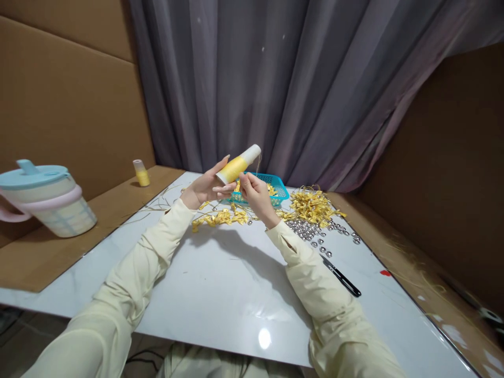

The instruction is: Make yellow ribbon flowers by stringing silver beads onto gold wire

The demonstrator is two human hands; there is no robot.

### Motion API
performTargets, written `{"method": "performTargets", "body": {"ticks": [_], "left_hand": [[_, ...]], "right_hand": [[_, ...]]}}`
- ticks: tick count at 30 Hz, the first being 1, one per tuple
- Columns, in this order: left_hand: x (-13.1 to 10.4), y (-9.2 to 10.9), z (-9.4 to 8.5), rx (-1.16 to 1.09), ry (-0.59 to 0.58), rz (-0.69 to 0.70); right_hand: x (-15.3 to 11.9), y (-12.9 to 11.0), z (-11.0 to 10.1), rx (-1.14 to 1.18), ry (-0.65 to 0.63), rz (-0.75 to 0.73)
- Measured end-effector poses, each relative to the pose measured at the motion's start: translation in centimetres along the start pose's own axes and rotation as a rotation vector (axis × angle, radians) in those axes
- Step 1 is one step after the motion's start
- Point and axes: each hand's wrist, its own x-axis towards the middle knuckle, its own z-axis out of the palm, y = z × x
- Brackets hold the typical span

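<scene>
My left hand (205,187) holds a white cone spool of yellow thread (233,169), tilted with its narrow white end up and to the right. The left thumb lies along the cone and the fingers sit under its wide end. A thin loose thread (260,160) hangs from the narrow end toward my right hand (255,193). That hand is closed in a pinch just below the cone, at the thread. Behind my hands stands a blue-green plastic basket (281,193) with yellow pieces in it. A row of yellow ribbon bows (222,217) lies on the table beneath.
Right of the basket lie a heap of yellow ribbon pieces (313,206), several silver beads (305,229) and a black pen-like tool (342,275). At left stand a lidded tumbler (59,205) and a second thread spool (141,174). Cardboard walls (71,89) and a grey curtain (244,79) enclose the table.
</scene>
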Motion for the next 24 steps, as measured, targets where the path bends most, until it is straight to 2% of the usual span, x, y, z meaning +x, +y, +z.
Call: {"method": "performTargets", "body": {"ticks": [4,10,13,16,19,24], "left_hand": [[-0.3,0.4,0.3,-0.028,0.057,0.059],[-0.3,0.3,0.3,-0.043,-0.024,0.060],[0.0,0.2,0.0,-0.038,-0.035,0.013],[0.2,0.0,-0.5,-0.027,-0.017,-0.024],[0.3,-0.2,-0.7,0.021,-0.048,-0.084],[0.2,-0.2,-0.6,0.023,-0.075,-0.142]], "right_hand": [[0.3,0.3,-0.5,0.164,0.031,0.103],[0.6,0.5,-1.8,0.262,-0.105,0.201],[0.3,-0.1,-2.5,0.268,-0.288,0.185],[0.1,-0.8,-2.8,0.149,-0.449,0.115],[0.1,-1.0,-3.0,0.038,-0.472,0.094],[0.3,-1.1,-3.3,0.048,-0.506,0.095]]}}
